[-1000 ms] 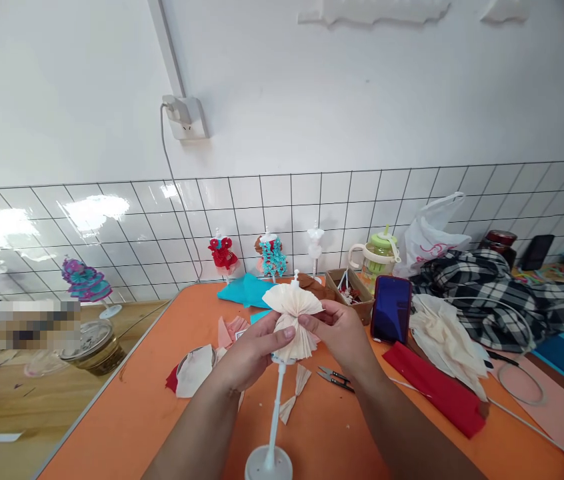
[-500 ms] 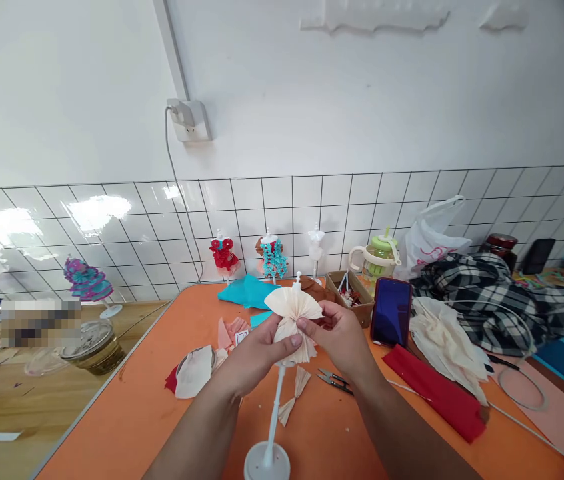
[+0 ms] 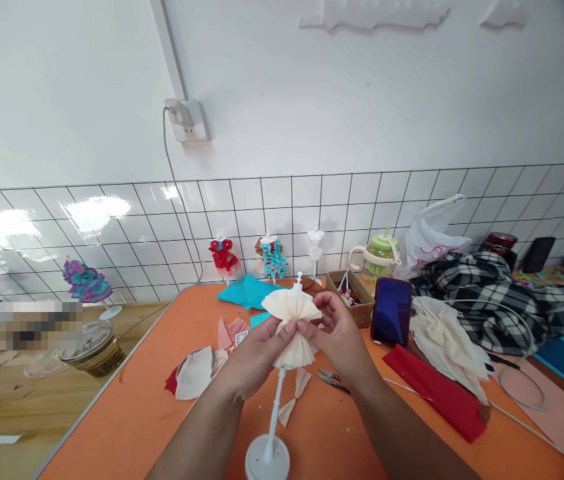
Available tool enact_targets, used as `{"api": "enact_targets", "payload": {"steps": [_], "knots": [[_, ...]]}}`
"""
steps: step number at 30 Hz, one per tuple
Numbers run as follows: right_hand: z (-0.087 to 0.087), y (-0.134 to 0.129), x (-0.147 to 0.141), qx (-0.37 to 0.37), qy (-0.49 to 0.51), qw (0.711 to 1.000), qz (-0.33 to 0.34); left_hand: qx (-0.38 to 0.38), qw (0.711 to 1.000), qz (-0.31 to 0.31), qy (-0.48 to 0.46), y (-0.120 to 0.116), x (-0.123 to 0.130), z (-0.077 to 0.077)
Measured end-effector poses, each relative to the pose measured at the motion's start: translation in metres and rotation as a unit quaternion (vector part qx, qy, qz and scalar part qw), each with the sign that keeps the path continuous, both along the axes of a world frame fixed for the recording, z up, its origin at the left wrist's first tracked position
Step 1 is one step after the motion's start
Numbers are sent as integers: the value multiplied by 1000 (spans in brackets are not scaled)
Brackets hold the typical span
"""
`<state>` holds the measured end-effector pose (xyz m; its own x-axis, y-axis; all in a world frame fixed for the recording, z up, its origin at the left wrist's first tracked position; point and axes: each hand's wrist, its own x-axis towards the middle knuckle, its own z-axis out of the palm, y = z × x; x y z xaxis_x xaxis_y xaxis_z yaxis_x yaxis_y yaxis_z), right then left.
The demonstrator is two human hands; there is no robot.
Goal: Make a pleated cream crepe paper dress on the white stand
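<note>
Pleated cream fabric (image 3: 292, 305) is wrapped round a small white mannequin stand (image 3: 268, 456), fanned out above and below a gathered middle. My left hand (image 3: 261, 347) presses its thumb on the gather from the left. From the right, my right hand (image 3: 338, 331) pinches the same spot, thumb beside the other thumb, its fingers partly behind the fabric. The mannequin's white neck shows above the cloth. Behind the stand's pole, a tied cream scrap (image 3: 295, 398) lies on the orange table (image 3: 142, 400). Small black-handled snips (image 3: 333, 381) lie right of it.
Small mannequins in red (image 3: 223, 257) and turquoise (image 3: 273, 259) and a bare one (image 3: 315, 250) stand by the tiled wall. Turquoise cloth (image 3: 245, 292) lies ahead. To the right are a box (image 3: 362, 315), phone (image 3: 391, 312), red cloth (image 3: 437, 393) and plaid cloth (image 3: 492, 293).
My left thumb has moved up to the gather, beside my right thumb. The upper fan has tilted slightly left, and the lower pleats now hang more openly.
</note>
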<state>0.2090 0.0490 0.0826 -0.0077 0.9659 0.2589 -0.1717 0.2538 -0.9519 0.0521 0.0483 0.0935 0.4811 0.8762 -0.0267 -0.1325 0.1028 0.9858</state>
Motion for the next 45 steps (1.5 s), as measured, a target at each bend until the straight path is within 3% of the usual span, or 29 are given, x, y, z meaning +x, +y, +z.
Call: {"api": "enact_targets", "payload": {"steps": [3,9,16,27,32,37,41,45], "knots": [[3,-6,2,12,-8,1000,15,-8,1000,22,10,-2,-2,4],[15,-11,8,114,-140,975,-127,30,997,-24,64,-13,-3,15],[16,-10,12,151,-207,951,-173,60,990,-38,122,-15,0,20],[16,-9,8,146,-254,940,-173,131,980,-76,126,-9,4,9],[9,-3,8,151,-258,934,-196,78,986,-93,115,-11,1,7],[4,-3,8,187,-206,943,-184,-16,989,-143,27,-9,-3,7],[6,-7,4,161,-188,960,-130,-1,989,-145,-18,-4,-8,5],[8,-8,1,123,-193,965,-125,5,991,-136,-11,-4,-11,2]]}}
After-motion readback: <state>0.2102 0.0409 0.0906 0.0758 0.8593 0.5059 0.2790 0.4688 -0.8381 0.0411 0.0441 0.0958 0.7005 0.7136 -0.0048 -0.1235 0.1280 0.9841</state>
